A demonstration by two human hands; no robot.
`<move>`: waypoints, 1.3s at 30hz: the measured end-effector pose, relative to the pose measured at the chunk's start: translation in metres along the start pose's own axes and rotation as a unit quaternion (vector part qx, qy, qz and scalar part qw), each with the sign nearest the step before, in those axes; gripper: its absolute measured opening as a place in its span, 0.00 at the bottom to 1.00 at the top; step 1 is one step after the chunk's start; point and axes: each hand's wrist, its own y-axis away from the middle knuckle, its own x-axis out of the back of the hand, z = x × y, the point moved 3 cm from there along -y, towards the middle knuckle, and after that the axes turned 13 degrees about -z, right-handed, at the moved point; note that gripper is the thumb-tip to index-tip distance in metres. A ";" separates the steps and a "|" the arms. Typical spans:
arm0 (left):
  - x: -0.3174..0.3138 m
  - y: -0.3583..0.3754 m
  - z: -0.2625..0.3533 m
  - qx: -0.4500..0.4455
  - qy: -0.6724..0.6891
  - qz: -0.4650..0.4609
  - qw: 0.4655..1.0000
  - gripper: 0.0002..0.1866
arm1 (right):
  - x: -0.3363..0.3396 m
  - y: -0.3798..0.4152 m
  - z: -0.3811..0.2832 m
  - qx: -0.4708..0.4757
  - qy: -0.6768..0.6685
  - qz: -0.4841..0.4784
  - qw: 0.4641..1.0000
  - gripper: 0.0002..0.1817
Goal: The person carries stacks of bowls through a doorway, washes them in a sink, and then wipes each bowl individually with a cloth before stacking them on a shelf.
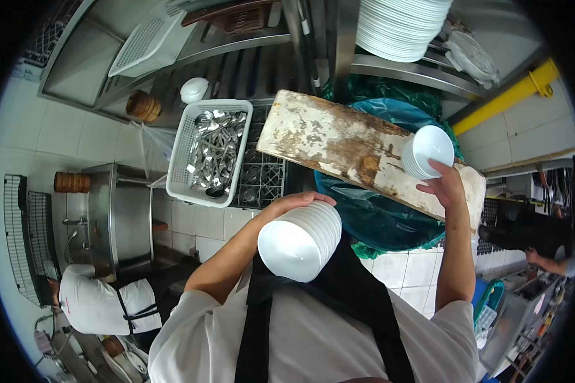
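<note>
A tall stack of white bowls (291, 250) lies tilted against my chest, mouths facing me. My left hand (302, 200) is closed around its far side, with most of the fingers hidden behind the bowls. On the right, a shorter stack of white bowls (430, 150) stands at the right end of a worn, stained board (338, 137). My right hand (446, 184) grips the near side of that stack, fingers at the rim and thumb lower down. Whether it holds one bowl or several cannot be told.
Below the board is a bin lined with a green-blue bag (364, 204). A white basket of cutlery (176, 169) sits on a dark glass rack (262, 185). White plates (399, 29) are stacked on the upper shelf. Other people work at the left (102, 300) and right (552, 262).
</note>
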 end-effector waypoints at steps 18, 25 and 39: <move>0.025 0.017 0.012 -0.001 0.095 -0.014 0.995 0.29 | 0.009 0.007 0.076 0.199 -0.319 -0.030 0.926 0.40; -0.007 0.003 0.035 0.064 -0.011 0.023 0.998 0.27 | -0.015 0.040 0.134 0.285 -0.430 -0.053 0.855 0.35; 0.003 -0.014 -0.013 0.317 -0.131 -0.222 0.913 0.35 | -0.167 0.221 0.223 0.524 -0.570 -0.118 0.622 0.28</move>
